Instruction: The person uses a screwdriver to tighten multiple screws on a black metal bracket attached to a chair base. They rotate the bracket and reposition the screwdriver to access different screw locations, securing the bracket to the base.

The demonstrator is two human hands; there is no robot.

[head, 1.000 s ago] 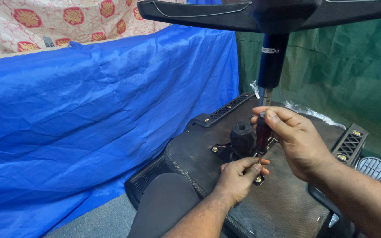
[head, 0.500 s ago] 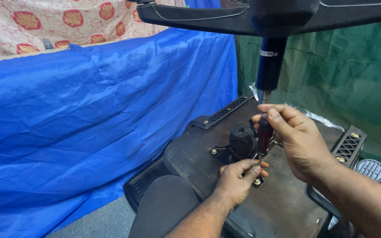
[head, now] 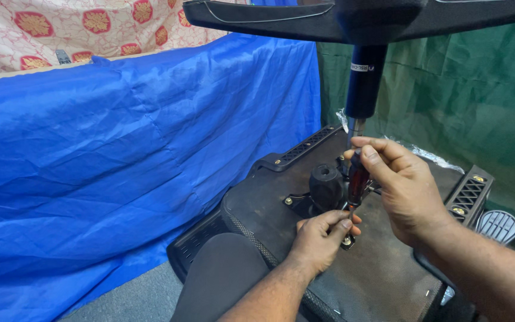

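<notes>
Head view: right hand (head: 409, 194) is closed around a dark red screwdriver (head: 357, 182), held upright with its tip down at a bolt (head: 347, 241) on the black seat underside (head: 382, 274). Left hand (head: 320, 238) rests on the seat, fingertips pinched at the bolt beside the tip. Black knob (head: 326, 186) stands just behind. Blue cloth (head: 120, 155) hangs at left.

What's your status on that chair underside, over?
Right hand grips red-handled screwdriver, upright. Left hand steadies its tip at a bolt on the mounting plate. Gas cylinder close beside the screwdriver.
</notes>
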